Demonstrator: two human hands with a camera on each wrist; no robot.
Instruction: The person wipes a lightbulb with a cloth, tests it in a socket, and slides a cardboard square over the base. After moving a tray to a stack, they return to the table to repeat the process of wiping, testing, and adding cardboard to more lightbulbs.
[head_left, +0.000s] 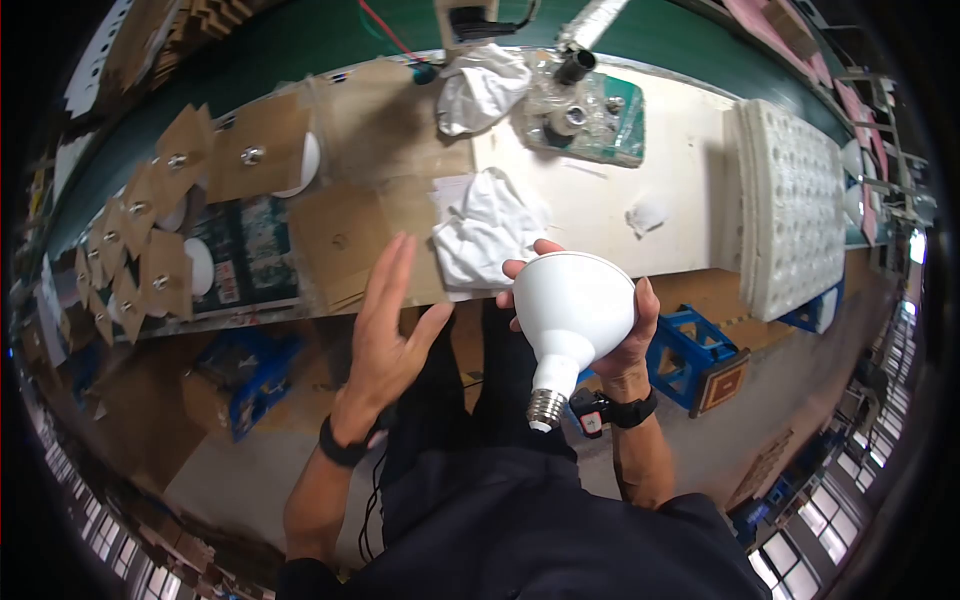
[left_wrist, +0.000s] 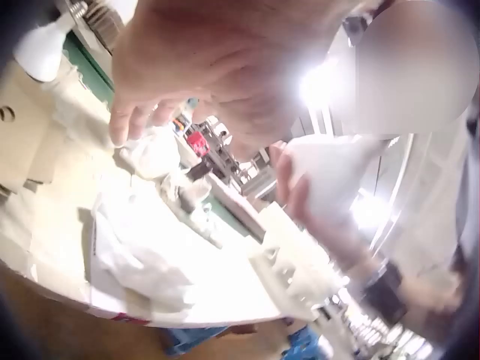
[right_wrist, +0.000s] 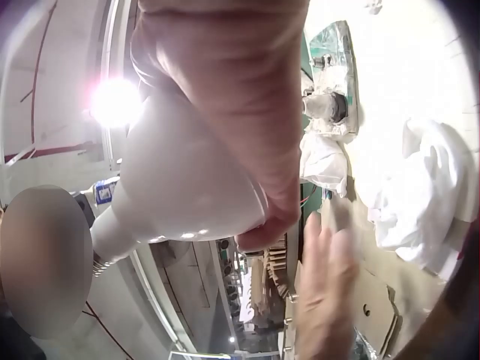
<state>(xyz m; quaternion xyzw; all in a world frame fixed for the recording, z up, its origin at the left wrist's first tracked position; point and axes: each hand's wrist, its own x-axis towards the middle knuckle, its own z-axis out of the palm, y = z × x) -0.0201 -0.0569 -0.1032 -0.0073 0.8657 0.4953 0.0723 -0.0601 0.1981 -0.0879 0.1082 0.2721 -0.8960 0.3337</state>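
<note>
A white bulb [head_left: 575, 305] with a metal screw base lies in the right hand [head_left: 632, 340], its wide face toward the table and its base toward the body. In the right wrist view the right hand [right_wrist: 232, 97] curls its fingers round the wide part of the bulb [right_wrist: 180, 169]. The left hand [head_left: 385, 335] is raised beside it with fingers straight and thumb apart, touching nothing. In the left wrist view the left hand [left_wrist: 217, 67] hangs above the table, and the bulb [left_wrist: 322, 172] shows blurred. A crumpled white cloth [head_left: 485, 230] lies at the table's near edge.
Several bulbs with cardboard squares [head_left: 180, 160] stand at the left. A flat cardboard piece [head_left: 335, 240] lies beside the cloth. Farther back are another white cloth [head_left: 480, 90] and a plastic-wrapped fixture [head_left: 590, 115]. A white foam tray [head_left: 790, 210] stands right; a blue stool [head_left: 690, 350] is below.
</note>
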